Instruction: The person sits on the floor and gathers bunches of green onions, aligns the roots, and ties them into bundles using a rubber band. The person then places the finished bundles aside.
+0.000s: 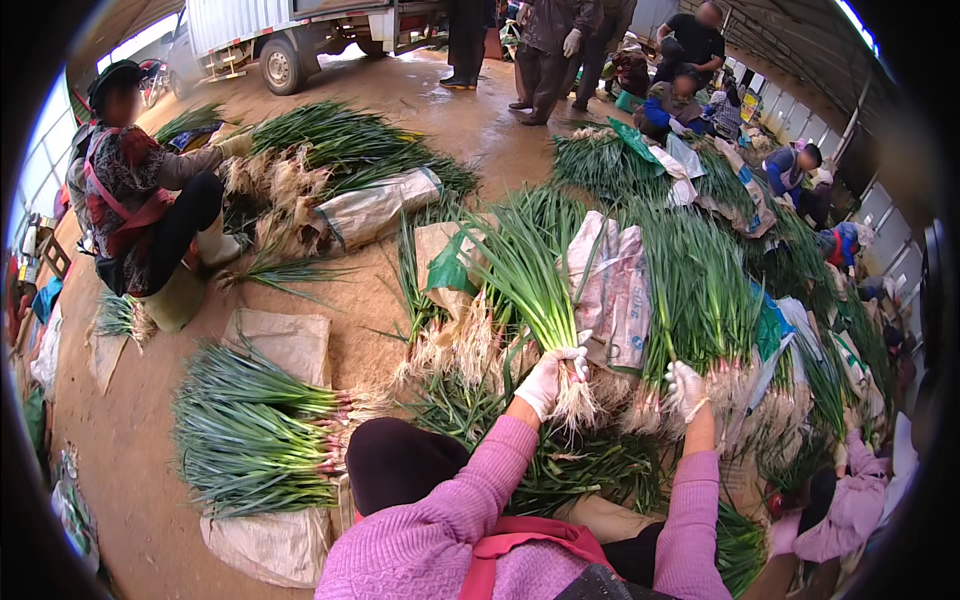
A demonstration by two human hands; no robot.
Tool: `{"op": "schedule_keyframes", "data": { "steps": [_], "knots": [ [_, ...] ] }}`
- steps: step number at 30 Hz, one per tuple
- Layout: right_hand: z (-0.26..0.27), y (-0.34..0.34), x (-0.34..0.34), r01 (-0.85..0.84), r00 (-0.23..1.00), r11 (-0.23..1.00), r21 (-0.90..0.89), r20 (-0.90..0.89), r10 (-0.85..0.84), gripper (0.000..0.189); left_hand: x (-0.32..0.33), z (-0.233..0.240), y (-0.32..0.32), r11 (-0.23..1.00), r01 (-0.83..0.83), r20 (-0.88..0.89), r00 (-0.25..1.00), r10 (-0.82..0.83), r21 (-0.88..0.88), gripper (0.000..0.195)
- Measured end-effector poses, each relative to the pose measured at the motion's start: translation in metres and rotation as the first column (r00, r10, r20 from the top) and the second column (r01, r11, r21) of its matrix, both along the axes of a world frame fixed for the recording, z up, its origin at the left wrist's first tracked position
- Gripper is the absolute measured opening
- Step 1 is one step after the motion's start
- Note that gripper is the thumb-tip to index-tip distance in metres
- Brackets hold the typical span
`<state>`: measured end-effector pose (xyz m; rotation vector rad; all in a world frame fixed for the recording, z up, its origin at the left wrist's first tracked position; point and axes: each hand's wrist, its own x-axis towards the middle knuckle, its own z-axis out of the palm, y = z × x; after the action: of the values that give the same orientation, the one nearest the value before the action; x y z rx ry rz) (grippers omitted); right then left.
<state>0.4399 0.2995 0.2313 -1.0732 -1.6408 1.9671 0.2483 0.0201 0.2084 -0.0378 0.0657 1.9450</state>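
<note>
My left hand [553, 379], in a white glove, is closed around a bunch of green garlic plants [546, 300], whose pale roots hang below the fist. To its right, my gloved right hand [685, 390] has its fingers curled at the lower stalk of a green plant [664, 319] beside a large heap of the same plants [712, 277]. A whitish woven sack [609, 281] lies over the heap between the two hands. Loose green leaves [592, 472] cover the ground beneath my forearms. Bundled plants [255, 435] rest in rows on a sack at my left.
A person [142, 180] sits on the left by another plant heap [337, 150]. Several people work along the heaps at right; a co-worker's pink sleeve [851, 502] is close at lower right. Standing people and a parked truck [300, 37] are at the back.
</note>
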Motion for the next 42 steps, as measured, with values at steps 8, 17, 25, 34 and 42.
{"op": "schedule_keyframes", "data": {
  "steps": [8, 17, 25, 34, 42],
  "knots": [
    [0.031, -0.096, -0.056, 0.063, 0.995, 0.972, 0.225, 0.067, -0.080, 0.038, 0.025, 0.007, 0.028, 0.989, 0.055, -0.310, 0.946, -0.095, -0.135, 0.043],
    [-0.024, -0.119, -0.039, -0.261, 0.888, 0.963, -0.067, 0.376, 0.267, 0.070, 0.038, -0.023, 0.018, 0.997, 0.004, -0.021, 1.000, -0.006, -0.077, 0.026],
    [-0.035, -0.130, -0.130, 0.016, 0.989, 0.820, -0.572, -0.110, -0.096, 0.029, 0.040, -0.026, 0.014, 0.983, 0.027, 0.131, 0.990, -0.051, 0.182, 0.023],
    [-0.018, -0.079, -0.096, 0.596, 0.799, 0.489, 0.637, -0.410, -0.439, 0.028, 0.034, 0.012, 0.014, 0.977, 0.182, 0.052, 0.981, -0.189, 0.115, 0.017],
    [-0.023, -0.073, 0.017, -0.377, 0.793, 0.744, 0.552, 0.608, -0.048, 0.046, 0.047, 0.024, 0.030, 0.977, 0.167, -0.090, 0.984, -0.155, 0.135, 0.040]
  ]
}}
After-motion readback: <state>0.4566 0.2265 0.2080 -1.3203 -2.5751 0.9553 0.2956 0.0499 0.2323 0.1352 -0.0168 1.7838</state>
